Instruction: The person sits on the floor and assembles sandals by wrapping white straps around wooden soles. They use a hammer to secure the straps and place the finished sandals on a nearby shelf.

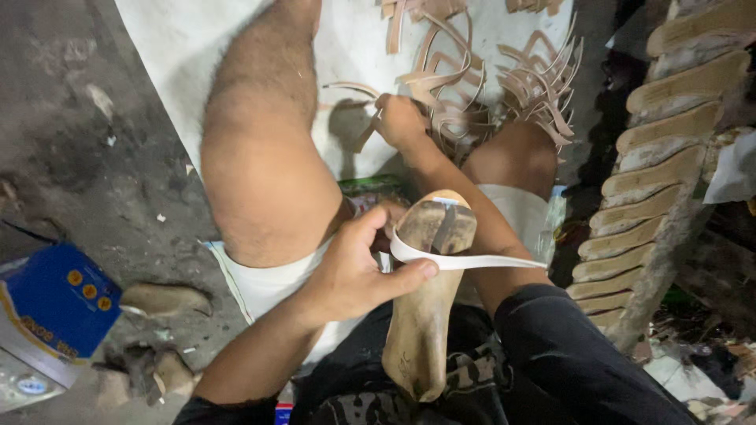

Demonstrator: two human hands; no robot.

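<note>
White sheeting (173, 47) covers the ground beyond the person's knees and is the largest surface in view; grey, littered floor (71, 142) lies to its left. A stack of tan shoe soles (669, 142) stands well to the right of the wooden shoe last, leaning in an overlapping column. A heap of tan leather straps (504, 86) lies on the sheeting, beyond the last and slightly to its right. A blue carton (59, 303) sits on the floor far to the left of the last, with a stone (161, 299) just beside it.

The wooden shoe last (425, 307) rests upright in the person's lap, between the bare knees, its dark worn end uppermost. A white strap (465, 260) crosses the last near that upper end and extends to the right.

The left hand (354, 271) is closed on the last, thumb pinning the white strap against it. The right hand (400, 120) reaches beyond the last to the heap, fingers closed around one tan strap (346, 88).
</note>
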